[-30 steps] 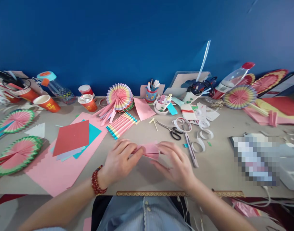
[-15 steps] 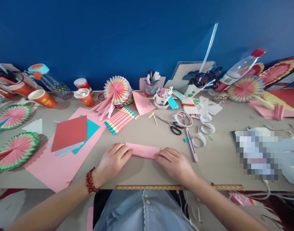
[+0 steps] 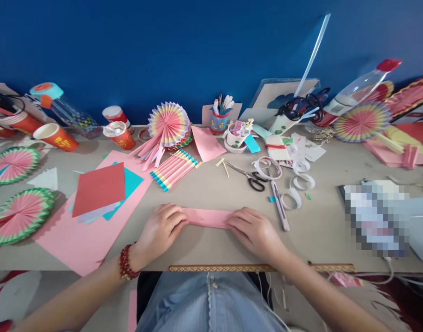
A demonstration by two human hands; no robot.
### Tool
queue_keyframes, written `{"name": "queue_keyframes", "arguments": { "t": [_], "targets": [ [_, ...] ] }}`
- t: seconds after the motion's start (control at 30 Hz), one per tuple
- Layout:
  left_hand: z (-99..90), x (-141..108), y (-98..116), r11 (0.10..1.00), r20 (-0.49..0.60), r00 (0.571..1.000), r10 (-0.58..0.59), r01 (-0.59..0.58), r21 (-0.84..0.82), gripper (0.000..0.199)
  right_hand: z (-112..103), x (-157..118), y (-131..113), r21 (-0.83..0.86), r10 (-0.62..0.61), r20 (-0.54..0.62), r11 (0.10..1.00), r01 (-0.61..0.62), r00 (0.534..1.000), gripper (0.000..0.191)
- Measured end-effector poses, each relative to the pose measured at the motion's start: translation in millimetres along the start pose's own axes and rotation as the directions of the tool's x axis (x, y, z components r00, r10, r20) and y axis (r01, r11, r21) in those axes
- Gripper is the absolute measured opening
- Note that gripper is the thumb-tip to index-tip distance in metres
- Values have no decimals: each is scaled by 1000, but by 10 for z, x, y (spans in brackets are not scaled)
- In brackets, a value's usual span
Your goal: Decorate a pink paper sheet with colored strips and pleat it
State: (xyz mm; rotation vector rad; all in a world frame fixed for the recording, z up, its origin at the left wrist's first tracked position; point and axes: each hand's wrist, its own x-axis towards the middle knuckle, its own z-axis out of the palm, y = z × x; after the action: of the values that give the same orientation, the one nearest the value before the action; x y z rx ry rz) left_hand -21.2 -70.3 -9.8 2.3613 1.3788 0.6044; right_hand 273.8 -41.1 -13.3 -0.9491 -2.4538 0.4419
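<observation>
A folded strip of pink paper (image 3: 208, 218) lies across the table in front of me, its long side running left to right. My left hand (image 3: 164, 229) has its fingers closed on the strip's left end. At the right end, my right hand (image 3: 254, 230) grips the paper with bent fingers; both thumbs are largely hidden. Just beyond the strip sits a pleated piece of pink paper (image 3: 173, 170) with yellow and blue ends. Scissors (image 3: 247, 175) with black handles and a pale utility knife (image 3: 279, 205) rest past my right hand.
Left of my hands, red and blue sheets lie on a large pink sheet (image 3: 93, 244), near finished paper fans (image 3: 22, 216). Paper cups (image 3: 55, 137), a pen holder (image 3: 218, 122) and a tilted plastic bottle (image 3: 356, 94) line the blue wall. Tape rolls (image 3: 267, 168) sit right of centre.
The view has shifted slightly. Both hands still hold the pink strip's ends, and the strip now looks straighter and flatter between them.
</observation>
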Motion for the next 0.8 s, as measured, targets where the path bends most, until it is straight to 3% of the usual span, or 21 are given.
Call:
{"name": "queue_keyframes", "arguments": {
  "t": [0.13, 0.37, 0.8],
  "targets": [
    [-24, 56, -11, 994, 25, 995, -93, 95, -55, 15, -36, 82, -8, 49, 93, 59, 994, -96, 994, 17],
    [-151, 259, -13, 978, 173, 965, -197, 205, -30, 13, -58, 141, 7, -91, 183, 164, 981, -170, 969, 12],
    [-207, 439, -139, 972, 266, 942, -206, 229, -56, 16, -102, 262, 54, -127, 231, 269, 971, -203, 935, 11]
  ]
}}
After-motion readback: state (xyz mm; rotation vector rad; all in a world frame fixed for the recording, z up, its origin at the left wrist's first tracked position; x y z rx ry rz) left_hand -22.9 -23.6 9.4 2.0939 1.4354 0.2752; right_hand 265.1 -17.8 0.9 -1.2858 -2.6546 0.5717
